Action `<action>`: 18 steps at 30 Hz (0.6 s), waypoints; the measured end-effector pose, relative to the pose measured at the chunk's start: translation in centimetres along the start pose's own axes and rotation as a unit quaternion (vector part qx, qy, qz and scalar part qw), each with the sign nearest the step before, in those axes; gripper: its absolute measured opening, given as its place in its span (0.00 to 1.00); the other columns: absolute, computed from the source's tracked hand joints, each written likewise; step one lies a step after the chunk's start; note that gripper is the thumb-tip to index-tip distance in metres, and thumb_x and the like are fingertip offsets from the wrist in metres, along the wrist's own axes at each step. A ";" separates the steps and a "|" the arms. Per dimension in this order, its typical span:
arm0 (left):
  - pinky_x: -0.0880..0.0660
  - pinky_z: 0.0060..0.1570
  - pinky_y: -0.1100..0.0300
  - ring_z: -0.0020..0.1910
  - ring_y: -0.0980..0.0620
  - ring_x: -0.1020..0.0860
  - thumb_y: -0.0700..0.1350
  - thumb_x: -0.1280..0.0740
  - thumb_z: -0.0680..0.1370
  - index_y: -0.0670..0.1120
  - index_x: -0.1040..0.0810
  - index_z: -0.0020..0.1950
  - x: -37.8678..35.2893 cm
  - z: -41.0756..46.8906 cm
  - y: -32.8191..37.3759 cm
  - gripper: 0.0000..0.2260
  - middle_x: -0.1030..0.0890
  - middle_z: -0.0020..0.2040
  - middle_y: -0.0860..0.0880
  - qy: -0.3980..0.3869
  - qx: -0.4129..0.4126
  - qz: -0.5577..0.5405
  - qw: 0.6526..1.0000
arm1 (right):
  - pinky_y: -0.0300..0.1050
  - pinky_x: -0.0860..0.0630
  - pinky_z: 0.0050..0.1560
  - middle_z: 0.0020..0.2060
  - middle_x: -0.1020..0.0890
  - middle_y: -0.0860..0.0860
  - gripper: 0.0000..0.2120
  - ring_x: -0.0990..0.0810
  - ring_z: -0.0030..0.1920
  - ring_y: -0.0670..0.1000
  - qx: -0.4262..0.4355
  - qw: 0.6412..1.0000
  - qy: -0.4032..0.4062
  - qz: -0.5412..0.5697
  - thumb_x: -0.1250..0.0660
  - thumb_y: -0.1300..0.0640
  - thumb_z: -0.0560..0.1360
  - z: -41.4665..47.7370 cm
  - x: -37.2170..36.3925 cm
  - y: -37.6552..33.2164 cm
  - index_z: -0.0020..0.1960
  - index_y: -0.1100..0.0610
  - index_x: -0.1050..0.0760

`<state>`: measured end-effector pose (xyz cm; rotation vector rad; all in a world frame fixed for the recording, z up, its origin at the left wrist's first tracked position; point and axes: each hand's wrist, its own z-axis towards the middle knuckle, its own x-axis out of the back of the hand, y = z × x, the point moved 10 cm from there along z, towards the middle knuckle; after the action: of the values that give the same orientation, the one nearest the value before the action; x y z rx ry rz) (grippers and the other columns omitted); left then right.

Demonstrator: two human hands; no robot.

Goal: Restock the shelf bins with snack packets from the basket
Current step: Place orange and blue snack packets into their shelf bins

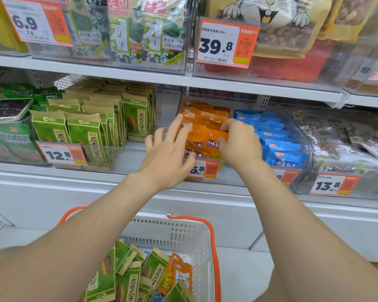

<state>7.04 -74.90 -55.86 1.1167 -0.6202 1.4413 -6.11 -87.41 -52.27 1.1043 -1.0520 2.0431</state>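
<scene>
A clear shelf bin (pixel 207 182) on the middle shelf holds a row of orange snack packets (pixel 205 115). My left hand (pixel 170 153) lies on the front orange packets with its fingers spread and nearly straight. My right hand (pixel 238 142) pinches the top edge of the front orange packet (pixel 205 138) between thumb and curled fingers. Below, a white basket (pixel 183 234) with orange handles holds several green seed packets (pixel 127 273) and two orange packets (pixel 177 273); my left forearm hides part of it.
Left of the orange bin stands a bin of green seed packets (pixel 92 125). To its right is a bin of blue packets (pixel 277 140), then a bin of dark wrapped snacks (pixel 347 144). The upper shelf (pixel 183 79) overhangs with seaweed and nut bags. Price tags line the bin fronts.
</scene>
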 end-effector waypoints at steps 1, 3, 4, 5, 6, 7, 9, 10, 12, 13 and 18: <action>0.38 0.69 0.39 0.75 0.39 0.38 0.60 0.40 0.82 0.53 0.43 0.82 0.4 -0.1 0.0 0.30 0.49 0.85 0.49 0.018 -0.002 0.002 1.000 | 0.52 0.23 0.49 0.60 0.20 0.55 0.15 0.20 0.58 0.59 0.008 1.000 0.012 -0.020 0.29 0.57 0.80 -0.2 0.5 -0.3 0.65 0.52 0.24; 0.36 0.67 0.40 0.72 0.39 0.36 0.58 0.37 0.81 0.50 0.39 0.80 1.3 -0.6 0.3 0.29 0.44 0.83 0.46 0.058 -0.016 0.017 0.998 | 0.51 0.28 0.45 0.60 0.22 0.57 0.15 0.20 0.54 0.61 0.016 0.998 0.029 -0.047 0.28 0.59 0.78 -0.8 1.4 -0.8 0.64 0.54 0.25; 0.35 0.66 0.42 0.71 0.40 0.35 0.56 0.35 0.81 0.50 0.36 0.78 1.8 -1.0 0.6 0.28 0.40 0.81 0.46 0.082 -0.030 0.028 0.996 | 0.50 0.29 0.43 0.62 0.24 0.57 0.16 0.19 0.53 0.62 0.015 0.998 0.038 -0.053 0.28 0.61 0.77 -1.1 1.9 -1.0 0.64 0.54 0.25; 0.34 0.64 0.43 0.68 0.40 0.33 0.54 0.34 0.80 0.49 0.33 0.76 2.5 -1.4 0.9 0.26 0.35 0.77 0.45 0.110 -0.046 0.038 0.992 | 0.50 0.29 0.43 0.62 0.26 0.57 0.17 0.20 0.51 0.62 0.016 0.998 0.047 -0.050 0.29 0.62 0.77 -1.5 2.5 -1.3 0.64 0.55 0.25; 0.33 0.60 0.46 0.65 0.41 0.31 0.51 0.33 0.79 0.48 0.29 0.71 3.3 -1.9 1.3 0.22 0.30 0.72 0.45 0.141 -0.065 0.044 0.987 | 0.50 0.29 0.43 0.61 0.27 0.57 0.16 0.21 0.50 0.61 0.024 0.998 0.056 -0.035 0.30 0.63 0.76 -2.0 3.0 -1.7 0.63 0.55 0.25; 0.32 0.56 0.47 0.59 0.42 0.29 0.48 0.32 0.78 0.47 0.26 0.65 4.0 -2.6 1.7 0.17 0.27 0.64 0.45 0.169 -0.087 0.046 0.981 | 0.50 0.29 0.43 0.59 0.27 0.55 0.15 0.22 0.48 0.58 0.038 0.997 0.061 -0.010 0.31 0.64 0.76 -2.5 3.4 -2.2 0.60 0.54 0.24; 0.31 0.45 0.47 0.48 0.43 0.29 0.45 0.33 0.77 0.45 0.24 0.53 4.3 -3.8 2.2 0.07 0.25 0.50 0.46 0.187 -0.137 0.038 0.972 | 0.48 0.29 0.43 0.52 0.26 0.51 0.11 0.25 0.46 0.53 0.082 0.994 0.043 0.049 0.32 0.65 0.74 -4.1 3.6 -3.7 0.52 0.52 0.23; 0.31 0.41 0.47 0.44 0.43 0.28 0.45 0.33 0.77 0.44 0.25 0.48 3.7 -4.3 2.3 0.04 0.25 0.45 0.46 0.172 -0.157 0.031 0.972 | 0.47 0.28 0.43 0.48 0.24 0.49 0.10 0.25 0.45 0.51 0.106 0.991 0.020 0.075 0.33 0.65 0.72 -5.1 3.3 -4.5 0.48 0.51 0.24; 0.29 0.35 0.49 0.38 0.42 0.24 0.48 0.35 0.77 0.46 0.25 0.42 1.6 -5.3 1.9 0.07 0.23 0.38 0.48 0.111 -0.162 0.022 0.980 | 0.45 0.25 0.40 0.41 0.21 0.46 0.09 0.22 0.43 0.50 0.148 0.981 -0.073 0.099 0.33 0.64 0.70 -7.2 1.6 -6.0 0.43 0.50 0.24; 0.27 0.32 0.51 0.36 0.42 0.22 0.50 0.36 0.77 0.48 0.24 0.42 0.2 -5.7 1.4 0.08 0.21 0.36 0.49 0.063 -0.144 0.029 0.987 | 0.43 0.26 0.39 0.39 0.22 0.45 0.09 0.22 0.43 0.50 0.166 0.973 -0.138 0.087 0.33 0.64 0.70 -8.5 0.0 -6.6 0.42 0.51 0.23; 0.30 0.37 0.55 0.44 0.44 0.19 0.54 0.39 0.79 0.52 0.21 0.48 -8.1 -9.4 -0.5 0.10 0.16 0.44 0.51 -0.238 -0.097 0.095 0.962 | 0.49 0.20 0.44 0.46 0.20 0.52 0.10 0.20 0.50 0.55 0.203 0.893 -0.394 -0.076 0.36 0.66 0.73 -15.7 -7.6 -6.1 0.50 0.57 0.19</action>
<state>3.99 -70.24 -66.99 1.2815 -1.2105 1.2382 -4.04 -71.87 -62.05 2.2787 -0.8383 1.7331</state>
